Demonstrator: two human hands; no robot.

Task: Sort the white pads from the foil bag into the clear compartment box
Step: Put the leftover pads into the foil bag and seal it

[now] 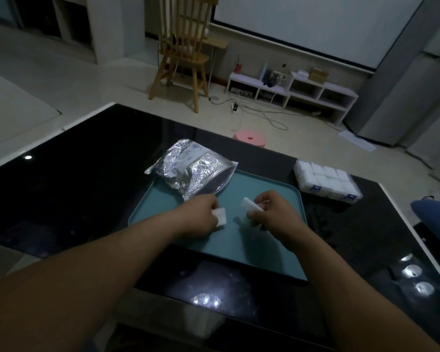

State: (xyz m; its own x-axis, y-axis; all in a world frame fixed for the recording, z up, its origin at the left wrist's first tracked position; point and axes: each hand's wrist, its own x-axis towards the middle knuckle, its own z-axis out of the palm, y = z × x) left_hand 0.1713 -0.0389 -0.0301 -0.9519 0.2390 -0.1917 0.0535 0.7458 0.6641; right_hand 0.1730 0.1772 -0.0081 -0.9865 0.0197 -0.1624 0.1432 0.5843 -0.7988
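Meanwhile, two pads are out of the bag, one in each grip, over the tray.

Left grip pinches a squarish pad at centre frame, flat face turned up to the camera; right grip is curled round an oblong pad whose long axis runs toward the upper left, free end pointing at the bag. Both are held low over the teal tray, likely so a drop lands there, not on the black tabletop. Bag lies crumpled across the tray's upper-left corner, mouth seemingly toward the hands, within easy reach. Box, at right of frame just beside the tray and apparently packed with pads, looks the next destination.
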